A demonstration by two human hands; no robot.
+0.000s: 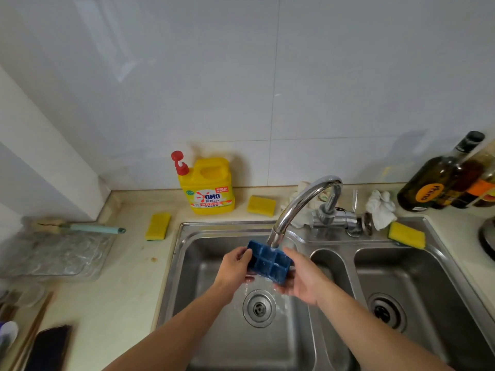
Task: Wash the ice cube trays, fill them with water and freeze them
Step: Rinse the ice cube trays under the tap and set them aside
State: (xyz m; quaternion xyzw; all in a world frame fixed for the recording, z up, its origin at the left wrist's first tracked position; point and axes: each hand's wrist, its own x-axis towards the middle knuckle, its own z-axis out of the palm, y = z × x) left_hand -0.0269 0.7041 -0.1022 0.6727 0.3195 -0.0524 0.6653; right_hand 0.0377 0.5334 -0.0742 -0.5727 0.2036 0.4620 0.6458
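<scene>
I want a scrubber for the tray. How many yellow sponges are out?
3. The left sponge lies on the counter beside the sink, the middle sponge beside the detergent bottle, and the right sponge on the sink's rim. More may be hidden.

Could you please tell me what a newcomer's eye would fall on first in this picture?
The blue ice cube tray stands out first, held by the left hand and right hand under the running faucet over the left sink basin. Next comes the yellow OMO detergent jug with its red pump, standing on the counter against the tiled wall behind the basin.
</scene>
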